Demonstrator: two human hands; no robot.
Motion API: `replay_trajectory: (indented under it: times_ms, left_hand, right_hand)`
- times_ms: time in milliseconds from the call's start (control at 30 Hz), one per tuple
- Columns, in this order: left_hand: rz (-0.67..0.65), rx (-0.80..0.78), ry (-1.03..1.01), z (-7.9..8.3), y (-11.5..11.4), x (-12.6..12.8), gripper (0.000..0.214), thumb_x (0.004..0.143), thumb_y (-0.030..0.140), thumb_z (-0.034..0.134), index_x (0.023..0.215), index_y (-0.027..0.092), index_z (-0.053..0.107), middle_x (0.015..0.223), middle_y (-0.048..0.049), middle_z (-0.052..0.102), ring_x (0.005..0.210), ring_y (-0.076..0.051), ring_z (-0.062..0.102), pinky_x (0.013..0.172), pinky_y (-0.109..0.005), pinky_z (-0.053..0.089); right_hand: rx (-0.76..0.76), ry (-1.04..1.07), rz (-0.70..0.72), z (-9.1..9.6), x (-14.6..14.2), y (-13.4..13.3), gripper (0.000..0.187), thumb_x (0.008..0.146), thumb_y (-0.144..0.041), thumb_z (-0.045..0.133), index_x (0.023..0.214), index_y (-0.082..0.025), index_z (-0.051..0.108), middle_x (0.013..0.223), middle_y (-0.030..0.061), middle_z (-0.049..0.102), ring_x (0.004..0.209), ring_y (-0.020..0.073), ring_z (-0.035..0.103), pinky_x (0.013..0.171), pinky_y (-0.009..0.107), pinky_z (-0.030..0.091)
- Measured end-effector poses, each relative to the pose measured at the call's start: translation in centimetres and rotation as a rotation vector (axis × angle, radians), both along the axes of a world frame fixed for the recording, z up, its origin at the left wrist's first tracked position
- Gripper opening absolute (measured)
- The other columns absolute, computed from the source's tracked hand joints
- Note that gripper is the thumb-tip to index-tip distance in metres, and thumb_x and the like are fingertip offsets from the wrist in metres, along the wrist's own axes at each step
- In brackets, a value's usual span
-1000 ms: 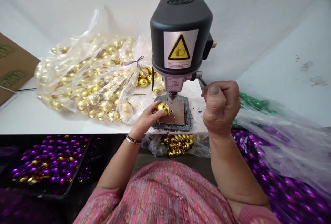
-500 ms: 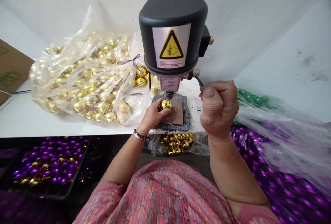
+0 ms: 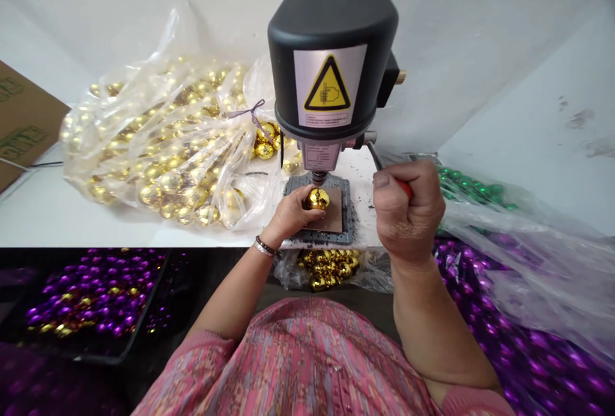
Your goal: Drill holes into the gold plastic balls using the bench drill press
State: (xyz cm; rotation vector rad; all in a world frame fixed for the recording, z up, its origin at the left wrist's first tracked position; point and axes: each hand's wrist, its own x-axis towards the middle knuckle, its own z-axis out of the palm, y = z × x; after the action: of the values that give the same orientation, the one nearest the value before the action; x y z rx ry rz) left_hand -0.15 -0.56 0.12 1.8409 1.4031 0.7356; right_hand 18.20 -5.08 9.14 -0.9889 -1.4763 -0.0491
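My left hand (image 3: 296, 211) pinches a shiny gold ball (image 3: 318, 199) on a brown board (image 3: 331, 218), right under the bit of a black drill press (image 3: 331, 50). The thin bit meets the top of the ball; whether it has gone in I cannot tell. My right hand (image 3: 408, 214) is wrapped round the red-tipped feed lever (image 3: 376, 154) at the press's right side. The board lies on the grey metal base (image 3: 344, 236), which has dark shavings around it.
A clear plastic bag (image 3: 158, 147) of gold balls fills the left of the white table (image 3: 29, 224). More gold balls (image 3: 331, 267) sit below the table edge. A black crate (image 3: 120, 355) holds purple and gold balls. Green balls (image 3: 473, 185) and purple balls (image 3: 519, 332) lie at right.
My left hand has shifted the gold ball slightly right, beneath the bit. My right hand has moved slightly down with the lever, and the bit is lower. The view has shifted a little.
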Motion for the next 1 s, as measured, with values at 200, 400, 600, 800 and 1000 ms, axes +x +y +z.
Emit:
replay_trajectory:
  times_ms: [200, 400, 600, 800, 1000]
  left_hand:
    - [0.02, 0.002, 0.001, 0.0, -0.2, 0.1, 0.053, 0.072, 0.02, 0.076, 0.124, 0.015, 0.065, 0.114, -0.0069, 0.073, 0.102, -0.021, 0.066, 0.096, -0.034, 0.05]
    - [0.016, -0.012, -0.02, -0.2, -0.3, 0.0, 0.052, 0.072, 0.021, 0.076, 0.123, 0.016, 0.065, 0.111, -0.0048, 0.073, 0.099, -0.02, 0.066, 0.093, -0.031, 0.05]
    - [-0.006, -0.009, -0.056, -0.2, -0.4, 0.0, 0.046, 0.074, 0.025, 0.076, 0.118, 0.016, 0.066, 0.104, -0.0033, 0.073, 0.095, -0.02, 0.065, 0.087, -0.03, 0.049]
    - [0.022, -0.037, -0.024, 0.2, -0.6, 0.2, 0.051, 0.074, 0.023, 0.076, 0.122, 0.018, 0.064, 0.105, -0.0026, 0.073, 0.096, -0.02, 0.066, 0.087, -0.03, 0.05]
    - [0.06, -0.018, -0.007, 0.3, -1.1, 0.3, 0.05, 0.073, 0.026, 0.076, 0.12, 0.016, 0.063, 0.104, -0.0024, 0.071, 0.094, -0.019, 0.065, 0.085, -0.03, 0.05]
  right_hand:
    - [0.047, -0.034, -0.018, -0.8, 0.0, 0.1, 0.013, 0.09, -0.024, 0.058, 0.078, -0.022, 0.053, 0.066, -0.0061, 0.053, 0.058, 0.0057, 0.048, 0.056, 0.022, 0.041]
    - [0.105, 0.006, 0.002, -2.9, -0.4, 0.5, 0.005, 0.091, -0.021, 0.053, 0.087, -0.022, 0.055, 0.074, -0.0045, 0.057, 0.065, 0.0074, 0.055, 0.064, 0.024, 0.047]
    - [0.163, 0.067, 0.089, -5.6, -0.4, 1.8, 0.011, 0.09, -0.017, 0.049, 0.098, -0.023, 0.055, 0.08, -0.0031, 0.059, 0.074, 0.0098, 0.06, 0.072, 0.029, 0.054]
    - [0.193, 0.088, 0.129, -7.1, -0.5, 2.4, 0.009, 0.09, -0.018, 0.05, 0.096, -0.023, 0.054, 0.077, -0.0037, 0.055, 0.075, 0.0113, 0.062, 0.075, 0.032, 0.058]
    - [0.08, 0.103, -0.101, -1.7, -0.7, 1.1, 0.018, 0.095, -0.031, 0.05, 0.082, -0.021, 0.057, 0.069, -0.0028, 0.056, 0.064, 0.0092, 0.054, 0.061, 0.026, 0.045]
